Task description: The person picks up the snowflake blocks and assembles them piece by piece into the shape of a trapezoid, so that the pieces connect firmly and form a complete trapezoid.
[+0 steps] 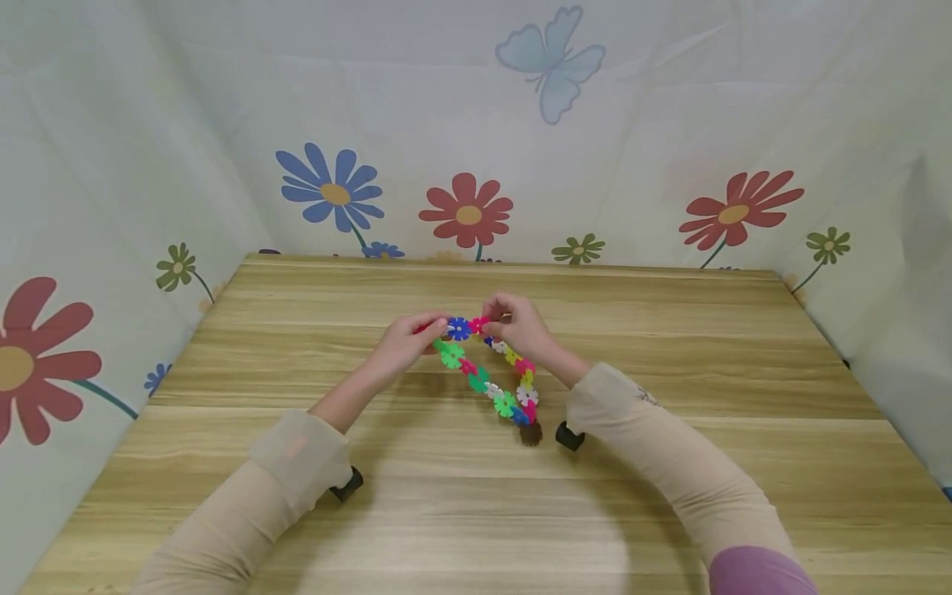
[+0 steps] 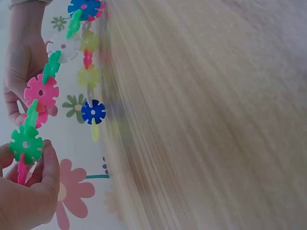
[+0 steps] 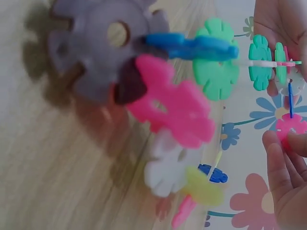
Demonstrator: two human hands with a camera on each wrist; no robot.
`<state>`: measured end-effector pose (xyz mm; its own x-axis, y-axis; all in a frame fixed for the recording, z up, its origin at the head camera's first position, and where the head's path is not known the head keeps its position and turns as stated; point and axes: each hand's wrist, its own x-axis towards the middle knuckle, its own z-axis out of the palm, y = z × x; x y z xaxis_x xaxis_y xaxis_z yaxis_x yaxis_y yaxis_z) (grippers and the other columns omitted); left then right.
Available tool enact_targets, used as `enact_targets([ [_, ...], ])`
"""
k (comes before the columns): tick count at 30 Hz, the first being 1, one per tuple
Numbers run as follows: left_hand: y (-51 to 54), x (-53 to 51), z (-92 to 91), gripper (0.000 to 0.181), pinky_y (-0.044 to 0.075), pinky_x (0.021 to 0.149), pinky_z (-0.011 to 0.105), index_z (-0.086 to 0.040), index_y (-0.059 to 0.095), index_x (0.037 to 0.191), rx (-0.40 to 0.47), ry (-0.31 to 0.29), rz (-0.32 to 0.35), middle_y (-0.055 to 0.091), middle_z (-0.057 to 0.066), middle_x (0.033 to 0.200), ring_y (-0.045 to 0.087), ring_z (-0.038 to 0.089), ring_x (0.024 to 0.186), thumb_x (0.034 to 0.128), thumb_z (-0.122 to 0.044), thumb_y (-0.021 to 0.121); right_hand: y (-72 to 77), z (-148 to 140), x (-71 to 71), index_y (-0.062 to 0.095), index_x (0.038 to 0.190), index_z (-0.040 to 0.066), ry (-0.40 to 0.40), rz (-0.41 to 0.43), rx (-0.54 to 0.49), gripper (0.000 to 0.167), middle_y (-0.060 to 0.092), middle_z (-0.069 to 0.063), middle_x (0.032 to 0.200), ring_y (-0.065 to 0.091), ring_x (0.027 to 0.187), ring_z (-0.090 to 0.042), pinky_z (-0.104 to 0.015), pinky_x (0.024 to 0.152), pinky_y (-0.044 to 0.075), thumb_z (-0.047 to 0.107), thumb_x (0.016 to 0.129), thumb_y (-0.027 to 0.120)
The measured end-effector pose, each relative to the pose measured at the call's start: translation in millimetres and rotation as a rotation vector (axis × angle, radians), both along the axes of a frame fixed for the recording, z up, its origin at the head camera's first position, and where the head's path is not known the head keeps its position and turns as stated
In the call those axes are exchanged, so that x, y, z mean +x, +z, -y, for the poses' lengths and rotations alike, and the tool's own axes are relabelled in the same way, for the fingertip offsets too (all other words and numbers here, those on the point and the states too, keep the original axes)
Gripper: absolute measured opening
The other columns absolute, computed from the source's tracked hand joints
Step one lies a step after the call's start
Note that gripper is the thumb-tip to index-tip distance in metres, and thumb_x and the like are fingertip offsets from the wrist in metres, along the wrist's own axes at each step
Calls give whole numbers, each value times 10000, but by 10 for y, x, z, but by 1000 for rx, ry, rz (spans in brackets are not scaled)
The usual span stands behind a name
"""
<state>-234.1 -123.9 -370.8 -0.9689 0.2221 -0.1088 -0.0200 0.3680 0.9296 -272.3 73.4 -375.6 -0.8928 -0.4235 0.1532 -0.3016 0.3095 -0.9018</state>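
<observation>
A loop of interlocking flower-shaped plastic discs (image 1: pixel 478 379) hangs between both hands in the head view, slanting down to a brown disc (image 1: pixel 530 434) at its lower end. My left hand (image 1: pixel 405 343) pinches the loop's left corner; in the left wrist view its fingers are about a green disc (image 2: pixel 26 144) and a pink one. My right hand (image 1: pixel 521 326) pinches a pink disc (image 3: pixel 289 125) at the upper right. Between the hands, a blue disc (image 1: pixel 459 329) is visible. Fingers partly cover the gripped joints.
The wood-grain table (image 1: pixel 461 512) spreads beneath the hands. Behind it hangs a pale curtain (image 1: pixel 632 149) printed with flowers and a butterfly. Black wrist devices (image 1: pixel 570 436) protrude under both sleeves.
</observation>
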Motion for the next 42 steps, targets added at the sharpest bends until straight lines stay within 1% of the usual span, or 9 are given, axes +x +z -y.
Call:
enact_targets([
  [6, 13, 0, -2, 389, 471, 877, 370, 13, 501, 1219, 81, -24, 21, 544, 196, 1189, 569, 224, 994, 935, -243, 435, -1, -33, 56, 569, 833, -16, 29, -95, 51, 62, 585, -160, 774, 550, 670, -241, -288, 607, 513, -67, 798, 578],
  [11, 22, 0, 0, 375, 470, 878, 362, 39, 496, 1214, 123, -44, 41, 542, 224, 1178, 595, 133, 914, 936, -204, 431, 3, -56, 113, 560, 777, 23, 58, -192, 11, 117, 577, -98, 724, 529, 619, -150, -226, 572, 490, -92, 776, 583],
  [13, 19, 0, 0, 375, 473, 872, 359, 47, 494, 1215, 138, -56, 46, 542, 234, 1175, 600, 100, 884, 937, -197, 430, 7, -64, 138, 562, 771, 23, 62, -196, -11, 118, 579, -89, 718, 536, 616, -138, -233, 566, 493, -92, 775, 585],
  [21, 34, 6, -35, 363, 485, 853, 360, 71, 508, 1188, 159, -91, 16, 565, 263, 1118, 600, 30, 802, 937, -179, 427, -7, -58, 177, 580, 815, -46, 24, -102, -10, 43, 607, -188, 770, 590, 678, -332, -407, 616, 523, -79, 788, 585],
  [24, 44, 0, -34, 369, 482, 859, 367, 44, 517, 1192, 131, -102, 22, 573, 239, 1122, 599, 54, 827, 930, -206, 448, -11, -71, 173, 573, 826, -62, 22, -84, -18, 43, 601, -219, 789, 583, 701, -367, -434, 633, 515, -86, 790, 578],
  [29, 70, -13, -4, 401, 466, 882, 392, -73, 534, 1212, 2, -130, 58, 587, 134, 1143, 570, 166, 936, 893, -314, 507, -16, -109, 158, 559, 816, -52, 39, -68, -18, 42, 592, -211, 796, 574, 713, -357, -481, 665, 499, -91, 802, 559],
  [33, 88, -14, 1, 398, 474, 868, 392, -131, 522, 1229, -40, -161, 80, 556, 80, 1192, 536, 217, 1025, 886, -332, 514, 0, -134, 156, 570, 805, -11, 62, -96, 11, 52, 607, -158, 797, 592, 720, -311, -377, 654, 526, -63, 804, 574],
  [37, 86, -11, -20, 410, 485, 846, 392, -130, 509, 1241, -51, -196, 84, 562, 68, 1176, 549, 214, 993, 876, -317, 534, 8, -145, 153, 580, 796, 1, 101, -115, 8, 58, 620, -159, 804, 600, 744, -338, -238, 614, 512, -57, 799, 583],
  [42, 87, 9, -55, 434, 497, 818, 373, -101, 503, 1242, -67, -227, 66, 579, 97, 1135, 562, 254, 958, 861, -301, 559, 29, -153, 178, 583, 790, -5, 154, -135, 8, 54, 618, -162, 797, 589, 738, -369, -207, 577, 490, -58, 800, 581],
])
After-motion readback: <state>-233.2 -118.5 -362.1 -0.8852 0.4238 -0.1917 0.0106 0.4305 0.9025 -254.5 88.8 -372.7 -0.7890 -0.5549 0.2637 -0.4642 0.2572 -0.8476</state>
